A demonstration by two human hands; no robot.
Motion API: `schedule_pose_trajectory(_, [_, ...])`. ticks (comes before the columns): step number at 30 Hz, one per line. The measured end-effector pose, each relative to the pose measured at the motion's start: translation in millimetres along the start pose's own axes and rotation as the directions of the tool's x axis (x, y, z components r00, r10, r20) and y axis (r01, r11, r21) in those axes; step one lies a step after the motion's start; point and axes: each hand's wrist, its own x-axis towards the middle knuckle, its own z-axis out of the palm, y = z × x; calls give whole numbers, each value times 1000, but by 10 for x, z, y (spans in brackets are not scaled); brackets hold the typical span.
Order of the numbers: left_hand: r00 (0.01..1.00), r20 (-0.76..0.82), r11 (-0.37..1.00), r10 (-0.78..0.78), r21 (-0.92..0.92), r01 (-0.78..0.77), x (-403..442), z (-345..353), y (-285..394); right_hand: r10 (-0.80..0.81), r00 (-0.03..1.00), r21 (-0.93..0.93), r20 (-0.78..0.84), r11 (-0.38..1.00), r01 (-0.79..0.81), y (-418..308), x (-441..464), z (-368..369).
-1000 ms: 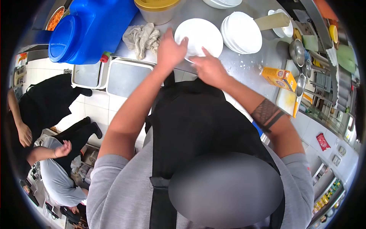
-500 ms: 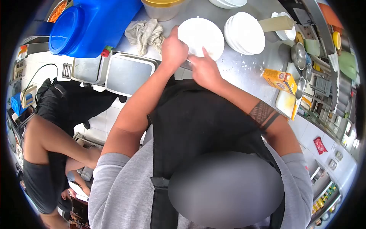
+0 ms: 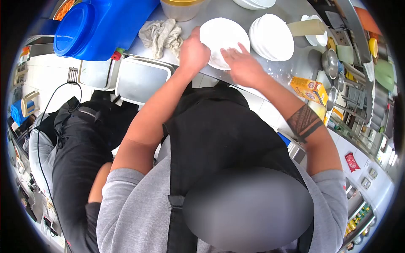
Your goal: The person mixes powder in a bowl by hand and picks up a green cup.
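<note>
A round white plate [image 3: 223, 38] is tilted up over the near edge of the steel counter. My left hand [image 3: 194, 52] is closed on its left rim, thumb pointing up along the edge. My right hand [image 3: 242, 65] rests on the lower right of the plate's face, fingers outstretched and slightly spread, gripping nothing. To the right stands a stack of white dishes [image 3: 272, 38], several deep. A crumpled, stained cloth [image 3: 160, 38] lies just left of my left hand.
A big blue plastic container [image 3: 107, 29] and a gold-lidded tub [image 3: 182, 10] stand at the back left. Metal trays [image 3: 141, 80] sit below the counter edge. An orange box [image 3: 309, 90] and metal bowls [image 3: 330, 61] are on the right. A person in black [image 3: 80, 143] stands close on the left.
My right hand has slid right and its fingers have spread on the plate. The plate and my left hand have barely shifted. The person at left has changed posture.
</note>
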Motion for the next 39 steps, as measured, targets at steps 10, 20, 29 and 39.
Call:
schedule_pose_trajectory(10, [997, 19, 994, -81, -68, 82, -6, 3, 76, 269, 962, 717, -38, 678, -161, -542, 200, 28])
schedule_pose_trajectory(20, [997, 33, 997, -72, 33, 71, 21, 8, 89, 118, 991, 381, -62, 921, -85, -358, -12, 6])
schedule_pose_trajectory(29, [965, 168, 979, 203, -10, -205, 393, 19, -98, 22, 972, 391, -234, 918, 74, 105, -256, 246])
schedule_pose_trajectory(39, [973, 223, 999, 52, -10, -51, 122, -161, -49, -73, 847, 300, -526, 916, 265, -110, -175, 387])
